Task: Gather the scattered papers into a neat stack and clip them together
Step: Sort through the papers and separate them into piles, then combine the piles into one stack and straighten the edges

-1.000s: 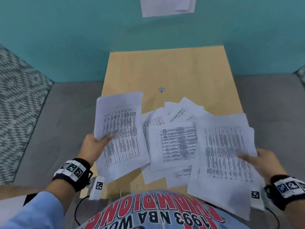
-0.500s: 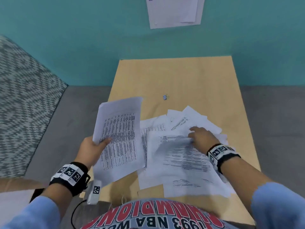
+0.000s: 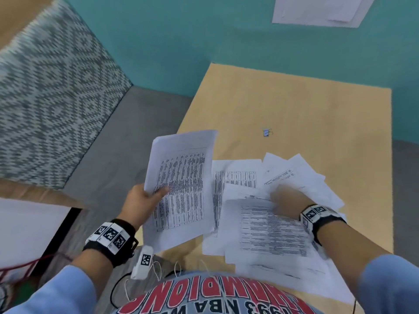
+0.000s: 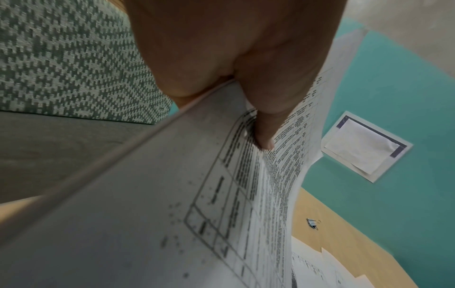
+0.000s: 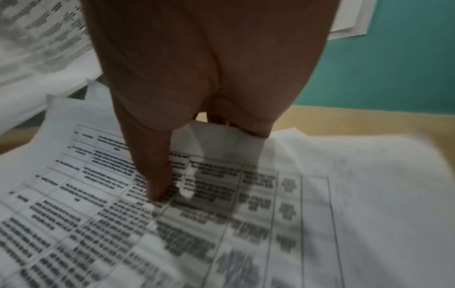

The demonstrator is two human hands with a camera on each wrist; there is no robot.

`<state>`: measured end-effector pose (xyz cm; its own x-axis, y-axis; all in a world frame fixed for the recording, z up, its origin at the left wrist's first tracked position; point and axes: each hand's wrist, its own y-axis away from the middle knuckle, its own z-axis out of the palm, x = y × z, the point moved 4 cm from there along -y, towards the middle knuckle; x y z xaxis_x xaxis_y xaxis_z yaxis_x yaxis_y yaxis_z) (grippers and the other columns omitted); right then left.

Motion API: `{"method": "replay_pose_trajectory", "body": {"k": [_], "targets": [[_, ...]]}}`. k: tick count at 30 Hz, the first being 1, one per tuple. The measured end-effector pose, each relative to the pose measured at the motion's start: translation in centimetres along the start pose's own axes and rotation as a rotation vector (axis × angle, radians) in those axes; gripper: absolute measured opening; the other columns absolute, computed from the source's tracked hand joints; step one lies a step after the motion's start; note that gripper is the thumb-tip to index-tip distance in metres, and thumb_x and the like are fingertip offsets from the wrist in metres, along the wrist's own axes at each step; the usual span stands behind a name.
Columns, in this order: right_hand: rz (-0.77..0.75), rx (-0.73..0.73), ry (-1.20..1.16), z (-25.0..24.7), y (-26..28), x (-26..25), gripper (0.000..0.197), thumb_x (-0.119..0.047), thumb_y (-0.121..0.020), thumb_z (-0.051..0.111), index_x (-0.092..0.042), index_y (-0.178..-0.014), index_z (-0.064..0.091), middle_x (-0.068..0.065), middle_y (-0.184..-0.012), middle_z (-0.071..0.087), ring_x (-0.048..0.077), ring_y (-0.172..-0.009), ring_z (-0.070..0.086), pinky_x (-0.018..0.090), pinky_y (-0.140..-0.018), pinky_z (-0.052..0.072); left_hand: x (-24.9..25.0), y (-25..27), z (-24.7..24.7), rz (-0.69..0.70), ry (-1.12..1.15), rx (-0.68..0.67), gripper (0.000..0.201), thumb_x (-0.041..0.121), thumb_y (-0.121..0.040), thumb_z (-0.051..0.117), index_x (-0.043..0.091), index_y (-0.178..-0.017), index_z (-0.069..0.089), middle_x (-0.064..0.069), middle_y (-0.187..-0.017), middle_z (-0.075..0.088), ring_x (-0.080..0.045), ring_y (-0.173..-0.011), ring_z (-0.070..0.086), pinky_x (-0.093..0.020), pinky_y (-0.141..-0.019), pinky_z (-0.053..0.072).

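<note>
My left hand point(image 3: 145, 200) holds a small stack of printed sheets point(image 3: 181, 186) above the table's left edge, thumb point(image 4: 264, 136) on top and fingers underneath. Loose printed papers point(image 3: 303, 177) lie overlapping on the near part of the wooden table point(image 3: 306, 105). On that pile, my right hand point(image 3: 283, 200) pinches a printed sheet point(image 3: 272, 234). In the right wrist view its thumb point(image 5: 157, 181) lies on that sheet point(image 5: 246, 224) and fingers show as shadows beneath it. A small binder clip point(image 3: 266, 132) lies alone further back, also visible as the clip point(image 4: 312, 224) in the left wrist view.
A teal wall point(image 3: 204, 41) rises behind the table, with a white paper point(image 3: 317, 10) stuck on it. A patterned grey-green cushion point(image 3: 49, 98) and grey seat lie to the left. My printed shirt point(image 3: 204, 295) is at the table's near edge.
My right hand dropped the sheets held at the right and moved left onto the middle pile, taking hold of a sheet. The left hand keeps its stack. The head view swung left.
</note>
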<state>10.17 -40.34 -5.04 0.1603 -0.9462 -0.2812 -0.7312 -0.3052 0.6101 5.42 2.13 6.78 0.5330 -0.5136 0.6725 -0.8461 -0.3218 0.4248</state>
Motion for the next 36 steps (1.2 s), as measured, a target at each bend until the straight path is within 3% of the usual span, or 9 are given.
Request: {"method": "replay_pose_trajectory", "body": {"k": [7, 11, 14, 18, 21, 25, 29, 33, 36], "targets": [[0.184, 0.245, -0.683, -1.7, 0.4, 0.3, 0.032, -0.018, -0.076, 0.088, -0.017, -0.067, 0.058, 0.001, -0.07, 0.062, 0.022, -0.063, 0.056, 0.027, -0.056, 0.038, -0.5, -1.7, -0.5, -0.022, -0.01, 0.001, 0.042, 0.039, -0.088, 0.084, -0.002, -0.092, 0.078, -0.022, -0.085, 0.08, -0.025, -0.072, 0.068, -0.043, -0.071, 0.059], [0.293, 0.349, -0.745, -1.5, -1.6, -2.1, 0.03, -0.021, -0.081, 0.086, -0.006, -0.102, 0.072, 0.011, -0.102, 0.073, 0.03, -0.095, 0.07, 0.027, -0.072, 0.046, -0.2, -2.3, -0.5, -0.029, -0.052, 0.005, 0.041, 0.039, -0.088, 0.084, -0.002, -0.09, 0.078, -0.028, -0.091, 0.079, -0.033, -0.075, 0.076, -0.058, -0.079, 0.063], [0.33, 0.386, -0.695, -0.7, -3.3, -4.2, 0.03, -0.019, -0.078, 0.087, -0.01, -0.096, 0.065, 0.019, -0.116, 0.066, 0.024, -0.075, 0.063, 0.029, -0.065, 0.054, -0.1, -2.4, -0.5, -0.03, -0.07, -0.013, 0.039, 0.041, -0.088, 0.084, 0.003, -0.089, 0.078, -0.025, -0.089, 0.08, -0.045, -0.086, 0.078, -0.06, -0.08, 0.063], [0.412, 0.429, -0.688, 1.0, -4.6, -5.6, 0.045, -0.005, -0.082, 0.077, -0.011, -0.112, 0.044, 0.013, -0.112, 0.055, 0.027, -0.076, 0.058, 0.043, -0.068, 0.057, 0.0, -2.6, -0.7, -0.023, -0.073, -0.023, 0.043, 0.045, -0.088, 0.084, 0.003, -0.087, 0.077, -0.024, -0.088, 0.08, -0.043, -0.082, 0.078, -0.059, -0.077, 0.063], [0.446, 0.408, -0.792, 1.6, -4.6, -6.0, 0.049, -0.001, -0.086, 0.07, -0.019, -0.112, 0.032, 0.008, -0.092, 0.064, 0.023, -0.068, 0.064, 0.037, -0.059, 0.057, -0.3, -2.9, -1.1, -0.033, -0.066, -0.028, 0.047, 0.046, -0.087, 0.084, -0.001, -0.089, 0.076, -0.026, -0.089, 0.079, -0.048, -0.086, 0.076, -0.061, -0.076, 0.063], [0.441, 0.422, -0.985, 1.0, -2.4, -4.9, 0.055, -0.011, -0.087, 0.077, -0.013, -0.132, 0.045, 0.005, -0.101, 0.069, 0.024, -0.075, 0.067, 0.025, -0.055, 0.048, -0.2, -3.4, -1.6, -0.029, -0.036, -0.021, 0.047, 0.043, -0.088, 0.084, -0.004, -0.09, 0.075, -0.028, -0.089, 0.079, -0.044, -0.077, 0.076, -0.058, -0.074, 0.063], [0.374, 0.526, -1.095, -0.7, 2.8, -1.7, 0.015, -0.025, -0.092, 0.076, -0.02, -0.106, 0.074, -0.001, -0.093, 0.076, 0.027, -0.09, 0.073, 0.037, -0.082, 0.058, 0.5, -3.7, -1.9, -0.028, 0.018, 0.005, 0.031, 0.029, -0.092, 0.083, -0.002, -0.091, 0.077, -0.011, -0.079, 0.074, -0.026, -0.074, 0.067, -0.03, -0.06, 0.053], [0.312, 0.582, -1.158, -3.0, 9.2, 1.4, 0.02, -0.027, -0.095, 0.074, -0.023, -0.115, 0.073, -0.004, -0.107, 0.074, 0.021, -0.105, 0.07, 0.039, -0.097, 0.05, 0.8, -4.6, -0.7, -0.007, 0.014, -0.035, 0.038, 0.029, -0.092, 0.083, -0.007, -0.086, 0.071, -0.009, -0.071, 0.066, -0.027, -0.068, 0.063, -0.03, -0.059, 0.05], [0.201, 0.571, -1.441, -4.7, 12.8, 1.9, 0.03, -0.013, -0.093, 0.074, -0.03, -0.117, 0.071, -0.016, -0.111, 0.075, 0.004, -0.111, 0.068, 0.036, -0.108, 0.042, 2.3, -4.2, 1.4, 0.023, 0.034, -0.131, 0.026, 0.035, -0.09, 0.084, 0.011, -0.098, 0.078, -0.001, -0.083, 0.081, -0.027, -0.083, 0.079, -0.042, -0.079, 0.064]]}}
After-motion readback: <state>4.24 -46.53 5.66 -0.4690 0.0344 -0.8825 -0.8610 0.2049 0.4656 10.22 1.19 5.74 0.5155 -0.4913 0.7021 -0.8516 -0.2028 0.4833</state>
